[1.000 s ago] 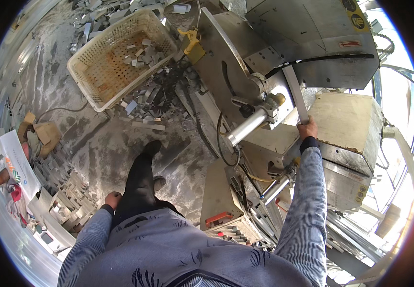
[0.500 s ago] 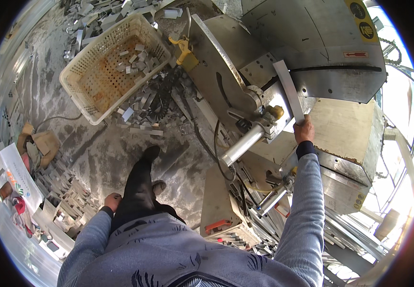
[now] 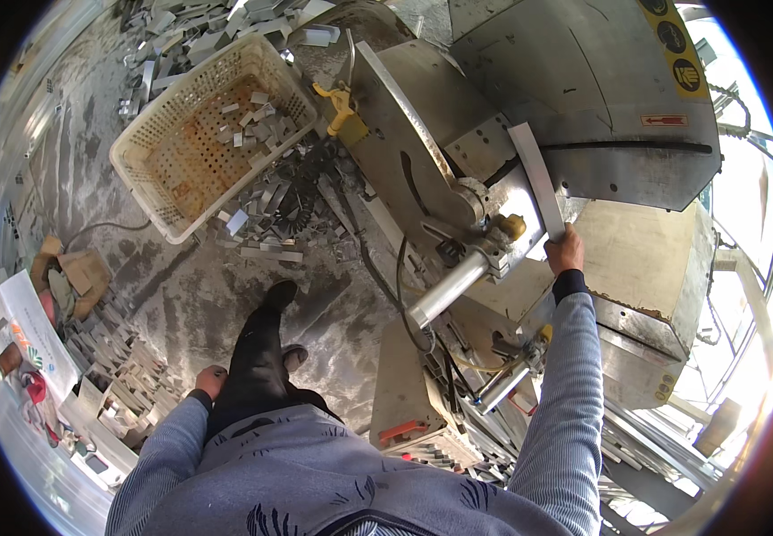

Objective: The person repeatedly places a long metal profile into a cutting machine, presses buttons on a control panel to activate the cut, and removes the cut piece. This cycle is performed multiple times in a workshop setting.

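Observation:
My right hand (image 3: 566,250) is closed on the near end of a flat, silvery metal bar (image 3: 536,179). The bar slants away to the far left across the bed of a large metal cutting machine (image 3: 596,80). Beside the bar, on its left, sits a clamp cylinder (image 3: 449,288) with a yellow fitting (image 3: 511,225). Low at my left side, my left hand (image 3: 212,381) hangs next to my thigh, its fingers curled in. What it holds, if anything, is too small to make out.
A cream plastic basket (image 3: 147,192) with small metal offcuts (image 3: 266,125) stands at the far left. More metal scraps (image 3: 270,210) lie on the floor around it. Stacked metal pieces (image 3: 132,393) and a white box (image 3: 33,335) are at the left. A yellow-handled air gun (image 3: 337,105) hangs by the machine.
The view has shifted slightly, so the machine sits a little lower in the picture. My right hand keeps its hold on the bar, and my left hand stays by my thigh.

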`<act>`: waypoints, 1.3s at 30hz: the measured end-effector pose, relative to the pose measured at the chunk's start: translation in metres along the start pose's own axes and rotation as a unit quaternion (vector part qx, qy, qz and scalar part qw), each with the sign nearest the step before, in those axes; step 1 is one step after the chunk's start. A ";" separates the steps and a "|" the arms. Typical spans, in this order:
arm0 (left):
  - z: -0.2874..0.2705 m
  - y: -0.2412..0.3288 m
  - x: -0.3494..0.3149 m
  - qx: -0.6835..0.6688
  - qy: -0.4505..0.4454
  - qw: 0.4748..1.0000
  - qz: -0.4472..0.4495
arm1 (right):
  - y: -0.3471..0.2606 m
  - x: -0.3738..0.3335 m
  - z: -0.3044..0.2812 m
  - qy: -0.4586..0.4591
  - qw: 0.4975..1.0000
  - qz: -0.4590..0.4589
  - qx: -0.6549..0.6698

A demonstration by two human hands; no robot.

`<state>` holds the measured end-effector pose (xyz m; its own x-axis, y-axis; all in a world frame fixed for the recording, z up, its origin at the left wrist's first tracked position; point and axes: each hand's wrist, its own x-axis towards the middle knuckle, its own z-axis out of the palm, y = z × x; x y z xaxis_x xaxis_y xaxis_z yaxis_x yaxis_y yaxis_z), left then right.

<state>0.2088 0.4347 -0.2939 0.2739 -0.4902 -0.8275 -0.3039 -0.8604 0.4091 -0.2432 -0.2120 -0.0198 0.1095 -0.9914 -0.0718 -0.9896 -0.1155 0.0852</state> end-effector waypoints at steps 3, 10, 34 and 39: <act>0.001 0.001 0.001 0.010 -0.001 1.000 0.003 | 0.000 0.000 0.004 0.016 1.000 -0.005 0.002; 0.011 -0.009 0.006 -0.001 -0.002 1.000 -0.022 | -0.004 0.000 -0.001 -0.004 0.999 0.005 0.032; 0.021 0.012 0.004 0.006 0.012 1.000 -0.011 | -0.007 0.000 0.005 0.033 0.999 0.013 -0.010; 0.022 0.009 0.008 0.022 0.001 1.000 0.002 | -0.012 -0.003 0.008 0.062 0.997 0.029 -0.036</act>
<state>0.1876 0.4260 -0.3050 0.2737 -0.4939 -0.8253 -0.3442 -0.8516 0.3954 -0.2328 -0.2073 -0.0281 0.0664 -0.9961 0.0586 -0.9861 -0.0565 0.1563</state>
